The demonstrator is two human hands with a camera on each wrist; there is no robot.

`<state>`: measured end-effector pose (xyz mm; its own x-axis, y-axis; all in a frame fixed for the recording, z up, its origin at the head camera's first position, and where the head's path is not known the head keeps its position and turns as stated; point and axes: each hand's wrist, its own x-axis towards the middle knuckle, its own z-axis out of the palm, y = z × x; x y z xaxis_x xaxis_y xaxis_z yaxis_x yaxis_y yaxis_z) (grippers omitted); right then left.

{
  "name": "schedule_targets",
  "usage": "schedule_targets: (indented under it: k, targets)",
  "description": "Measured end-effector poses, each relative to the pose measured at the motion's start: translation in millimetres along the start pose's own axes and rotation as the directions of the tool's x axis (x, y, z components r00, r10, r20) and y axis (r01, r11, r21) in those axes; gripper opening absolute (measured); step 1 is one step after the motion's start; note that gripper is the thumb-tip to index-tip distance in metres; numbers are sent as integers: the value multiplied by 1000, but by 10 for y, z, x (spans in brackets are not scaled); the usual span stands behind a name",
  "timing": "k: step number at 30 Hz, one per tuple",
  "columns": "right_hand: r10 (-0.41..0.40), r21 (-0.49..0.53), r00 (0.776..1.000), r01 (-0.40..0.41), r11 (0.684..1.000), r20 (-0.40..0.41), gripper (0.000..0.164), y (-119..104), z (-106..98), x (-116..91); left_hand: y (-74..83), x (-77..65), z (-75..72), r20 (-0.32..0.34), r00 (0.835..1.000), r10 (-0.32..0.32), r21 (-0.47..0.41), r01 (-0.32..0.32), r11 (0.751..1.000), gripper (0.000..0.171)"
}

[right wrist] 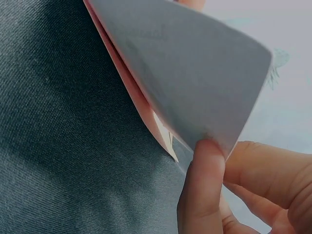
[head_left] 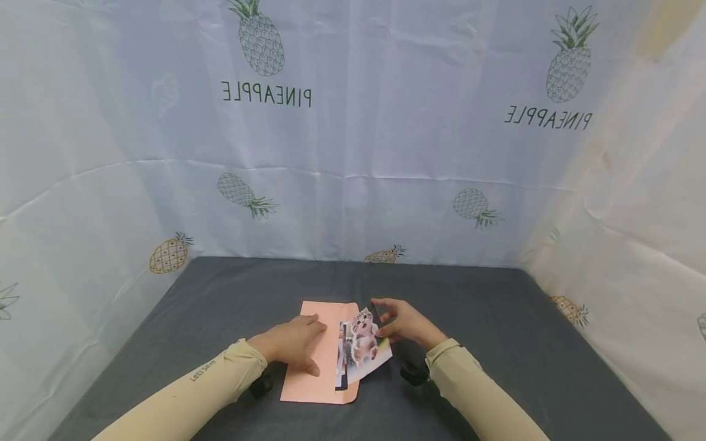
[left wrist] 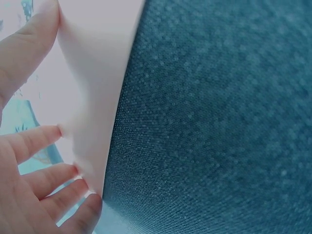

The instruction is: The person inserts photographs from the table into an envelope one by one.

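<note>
A pink envelope lies on the dark cloth, and my left hand rests on it with fingers spread. In the left wrist view those fingertips touch the pale envelope surface. My right hand pinches a kitten picture card between thumb and fingers at its right side. The card is tilted, its left part overlapping the envelope's right side. Its plain pale back faces the right wrist camera, above the envelope's pink edge. A dark-edged card shows beside it over the envelope.
A dark cloth covers the table. White curtains with pineapple prints enclose it at the back and on both sides. Black wrist devices sit under both sleeved wrists.
</note>
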<state>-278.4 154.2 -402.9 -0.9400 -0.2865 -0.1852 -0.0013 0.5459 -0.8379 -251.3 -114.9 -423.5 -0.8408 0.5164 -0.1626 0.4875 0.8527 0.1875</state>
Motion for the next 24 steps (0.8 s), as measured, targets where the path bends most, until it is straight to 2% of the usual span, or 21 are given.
schedule_targets:
  k: [13, 24]
  targets:
    - [-4, 63, 1000, 3, 998, 9, 75, 56, 158, 10, 15, -32, -34, -3, 1000, 3, -16, -3, 1000, 87]
    - [-23, 109, 1000, 24, 994, -7, 76, 86, 277, -23, -25, 0, 12, -12, 1000, 9, -24, -9, 1000, 88]
